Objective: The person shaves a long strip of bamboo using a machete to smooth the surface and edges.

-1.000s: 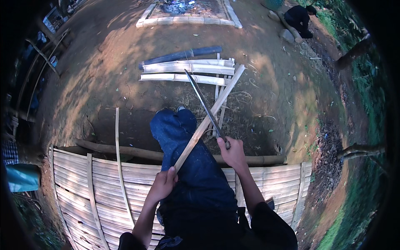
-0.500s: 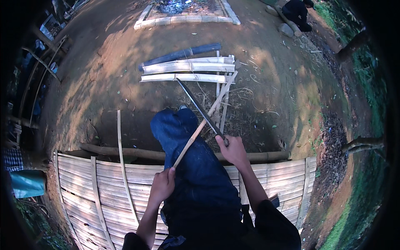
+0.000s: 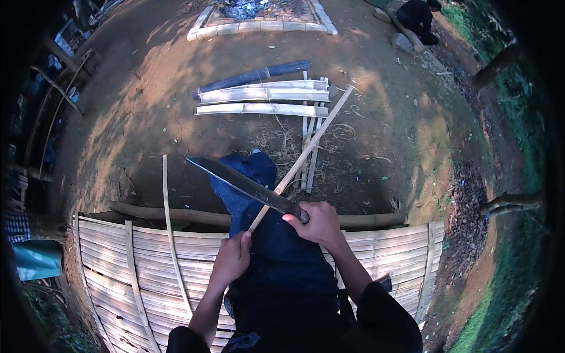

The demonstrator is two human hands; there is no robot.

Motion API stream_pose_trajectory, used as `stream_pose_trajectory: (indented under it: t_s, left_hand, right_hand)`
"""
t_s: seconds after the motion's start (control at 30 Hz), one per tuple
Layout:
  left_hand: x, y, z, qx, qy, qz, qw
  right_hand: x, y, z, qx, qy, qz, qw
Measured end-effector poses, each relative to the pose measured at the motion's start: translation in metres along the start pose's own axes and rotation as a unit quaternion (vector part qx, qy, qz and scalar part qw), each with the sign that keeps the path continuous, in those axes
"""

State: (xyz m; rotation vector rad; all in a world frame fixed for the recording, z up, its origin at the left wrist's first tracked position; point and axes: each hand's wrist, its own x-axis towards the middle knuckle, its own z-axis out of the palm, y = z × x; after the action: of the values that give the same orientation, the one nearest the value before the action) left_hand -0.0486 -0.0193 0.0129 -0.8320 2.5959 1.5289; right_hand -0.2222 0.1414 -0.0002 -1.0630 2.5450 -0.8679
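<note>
The left grip (image 3: 232,259) is holding a bamboo strip (image 3: 303,156) running toward one o'clock; the right grip (image 3: 316,223) is holding a knife (image 3: 241,183). Its blade is now pointing toward ten o'clock, crossing nearer the left grip than a second ago, so shaving is apparently working downward.

Left of centre, the pale slatted bamboo bench's (image 3: 150,259) far edge is crossed by a long, thin, straw-coloured bamboo strip (image 3: 170,235).

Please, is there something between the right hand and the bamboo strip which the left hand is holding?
Yes, the knife. Held in the right hand, it crosses over the bamboo strip just beyond the left hand. No other obstacle is visible there.
</note>
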Motion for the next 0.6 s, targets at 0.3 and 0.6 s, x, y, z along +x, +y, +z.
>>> stream_pose_trajectory:
  t_s: [0.3, 0.6]
  left_hand:
    - [0.002, 0.004, 0.001, -0.003, 0.015, 0.012, 1.0]
    - [0.001, -0.004, 0.011, -0.054, 0.018, 0.016, 0.998]
  right_hand:
    - [0.004, -0.001, -0.004, -0.079, 0.093, -0.1, 0.988]
    - [-0.019, -0.013, 0.017, 0.013, -0.01, -0.048, 0.999]
